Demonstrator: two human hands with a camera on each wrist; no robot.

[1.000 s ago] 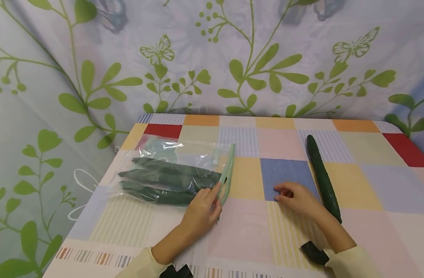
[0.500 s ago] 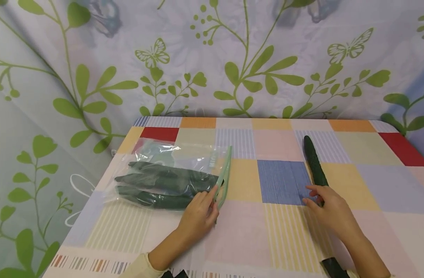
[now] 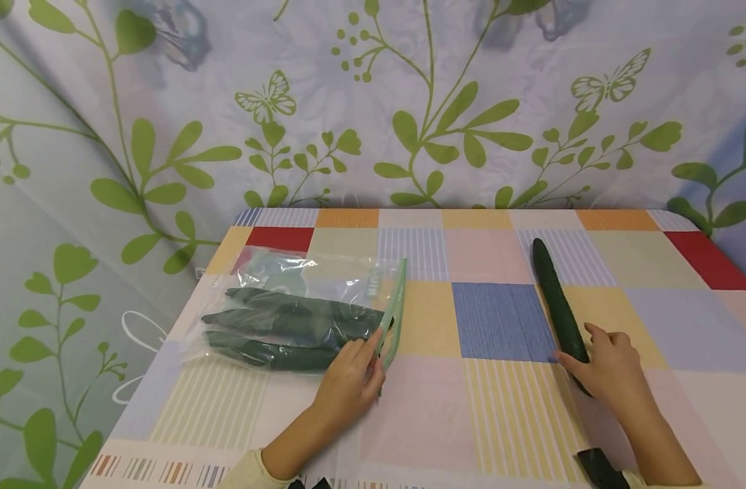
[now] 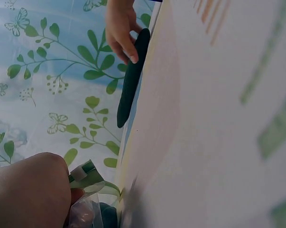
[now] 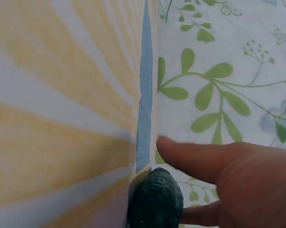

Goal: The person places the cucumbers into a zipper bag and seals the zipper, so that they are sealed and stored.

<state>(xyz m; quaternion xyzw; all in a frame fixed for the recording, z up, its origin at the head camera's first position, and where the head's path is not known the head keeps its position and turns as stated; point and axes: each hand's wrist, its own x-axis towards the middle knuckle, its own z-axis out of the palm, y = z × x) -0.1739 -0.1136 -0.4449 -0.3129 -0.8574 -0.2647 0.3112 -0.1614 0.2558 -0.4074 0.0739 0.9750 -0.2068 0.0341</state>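
Right of the bag, right hand straddles cucumber, grip wide; left hand pinches bag's mouth, likely steadying it.

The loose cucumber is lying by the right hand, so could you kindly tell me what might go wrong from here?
The loose cucumber is rounded and lies on the tablecloth, so it might roll if the right hand, its thumb and fingers on opposite sides, nudges it unevenly.

The left hand pinches the bag near its green-edged opening; the gap looks narrow, so anything pushed in could snag.
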